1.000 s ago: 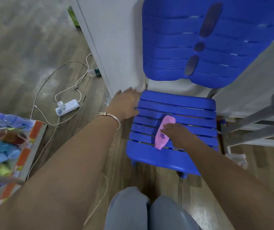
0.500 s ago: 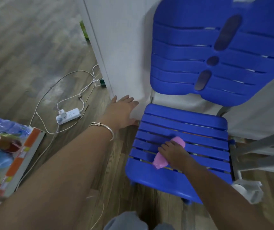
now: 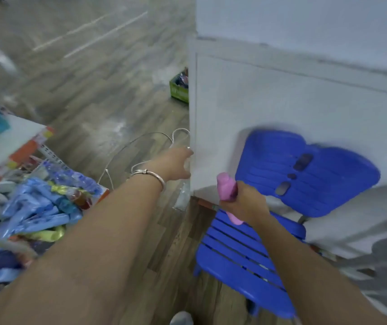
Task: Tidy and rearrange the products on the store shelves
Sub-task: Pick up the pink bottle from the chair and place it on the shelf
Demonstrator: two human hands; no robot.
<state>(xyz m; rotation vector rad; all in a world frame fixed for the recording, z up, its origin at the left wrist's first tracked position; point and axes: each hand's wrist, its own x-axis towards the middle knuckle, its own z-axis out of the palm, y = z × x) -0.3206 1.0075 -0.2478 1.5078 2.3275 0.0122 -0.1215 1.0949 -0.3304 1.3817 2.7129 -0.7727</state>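
- While the right hand (image 3: 241, 202) sits at centre frame, its fingers are wrapped tight round a pink product (image 3: 229, 195), held upright above the front of the blue chair (image 3: 246, 259) seat.
- At centre, the left hand (image 3: 176, 164), a bangle (image 3: 150, 175) on its wrist, presses against the corner of the white cabinet (image 3: 281, 95); its fingers look loosely spread and grip nothing.
- Lower left, a shelf (image 3: 7, 141) carries a heap of blue packets (image 3: 35, 207).
- White cable (image 3: 141, 139) loops on the wooden floor (image 3: 89, 90) beyond the left hand.
- Upper centre, a green box (image 3: 178, 91) stands beside the cabinet.
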